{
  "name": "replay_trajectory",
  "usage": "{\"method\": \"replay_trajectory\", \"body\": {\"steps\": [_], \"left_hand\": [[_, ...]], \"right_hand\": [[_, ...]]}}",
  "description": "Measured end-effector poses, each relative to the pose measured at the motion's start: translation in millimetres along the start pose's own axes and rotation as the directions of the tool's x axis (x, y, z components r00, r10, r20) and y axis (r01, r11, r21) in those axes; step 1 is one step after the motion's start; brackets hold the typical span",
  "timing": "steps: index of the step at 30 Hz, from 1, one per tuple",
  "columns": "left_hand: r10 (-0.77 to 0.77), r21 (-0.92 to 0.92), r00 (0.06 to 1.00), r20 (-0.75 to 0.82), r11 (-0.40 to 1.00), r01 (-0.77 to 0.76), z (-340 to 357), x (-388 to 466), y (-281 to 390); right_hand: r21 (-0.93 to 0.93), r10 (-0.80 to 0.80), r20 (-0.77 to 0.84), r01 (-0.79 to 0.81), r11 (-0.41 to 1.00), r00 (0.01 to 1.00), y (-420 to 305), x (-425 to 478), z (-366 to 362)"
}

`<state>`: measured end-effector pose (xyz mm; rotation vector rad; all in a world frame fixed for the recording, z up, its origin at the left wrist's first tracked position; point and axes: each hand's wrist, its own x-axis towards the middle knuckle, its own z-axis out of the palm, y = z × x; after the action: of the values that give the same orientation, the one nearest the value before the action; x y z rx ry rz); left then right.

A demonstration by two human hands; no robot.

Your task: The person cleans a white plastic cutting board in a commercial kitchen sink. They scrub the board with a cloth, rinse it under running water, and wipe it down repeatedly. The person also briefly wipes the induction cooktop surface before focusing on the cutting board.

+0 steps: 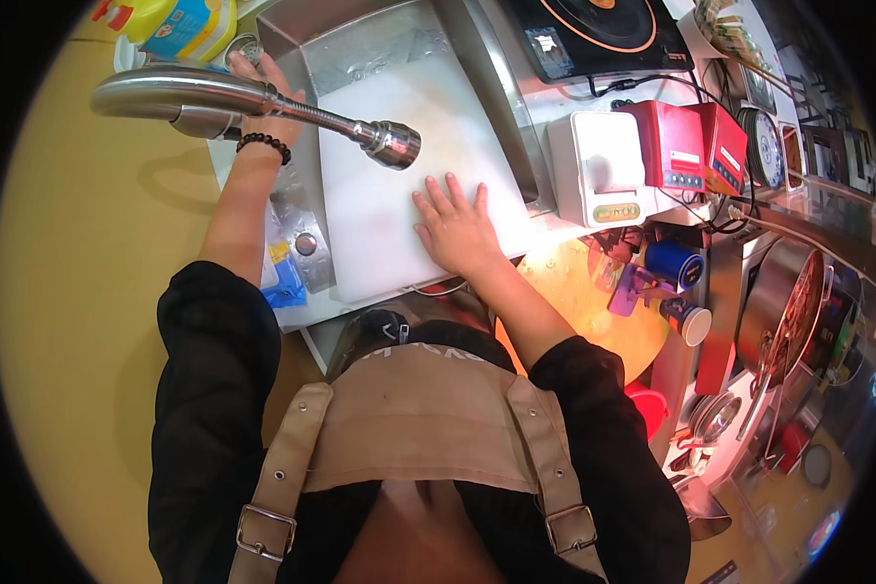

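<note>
A white cutting board (379,212) lies over the steel sink (482,80). My right hand (456,226) rests flat on the board's near right part, fingers spread, holding nothing. My left hand (274,102), with a dark bead bracelet at the wrist, reaches past the board's left side behind the faucet (182,87). Its fingertips are at a small perforated metal strainer (245,50); whether they grip it I cannot tell. The faucet's spray head (394,144) hangs above the board. Behind the left fingers stands a yellow jug (219,29) with a red cap.
An induction cooker (555,44) stands right of the sink. Nearer are a white device (597,171) and red boxes (671,146) with cables. A blue-and-yellow packet (285,277) lies at the near left edge. Farther right are a blue can (671,264) and a large steel pot (781,314).
</note>
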<state>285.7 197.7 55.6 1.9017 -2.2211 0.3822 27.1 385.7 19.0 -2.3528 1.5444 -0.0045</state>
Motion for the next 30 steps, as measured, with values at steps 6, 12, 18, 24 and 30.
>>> {"method": "replay_trajectory", "body": {"steps": [6,12,18,24,30], "left_hand": [[0.071,-0.041,0.997,0.018,0.997,-0.070,9.5,10.1,-30.6],[0.117,-0.125,0.952,0.284,0.989,-0.084,-7.0,26.9,-56.1],[0.127,-0.149,0.957,0.261,0.985,-0.090,-50.3,-18.2,-19.3],[0.077,-0.343,0.983,0.168,0.939,-0.015,-39.9,-84.7,6.5],[0.156,-0.239,0.975,0.161,0.964,-0.114,-7.7,-107.5,8.2]], "right_hand": [[0.005,0.018,0.048,-0.018,1.000,0.999,-0.2,-0.1,0.7],[0.033,0.036,0.119,-0.041,0.999,0.992,-0.5,3.0,-1.9],[0.047,0.060,0.130,-0.067,0.997,0.990,2.2,5.8,-0.9],[0.101,0.062,0.143,-0.077,0.992,0.988,3.7,3.8,-4.1],[0.102,0.062,0.127,-0.075,0.992,0.990,4.2,2.9,-3.4]]}}
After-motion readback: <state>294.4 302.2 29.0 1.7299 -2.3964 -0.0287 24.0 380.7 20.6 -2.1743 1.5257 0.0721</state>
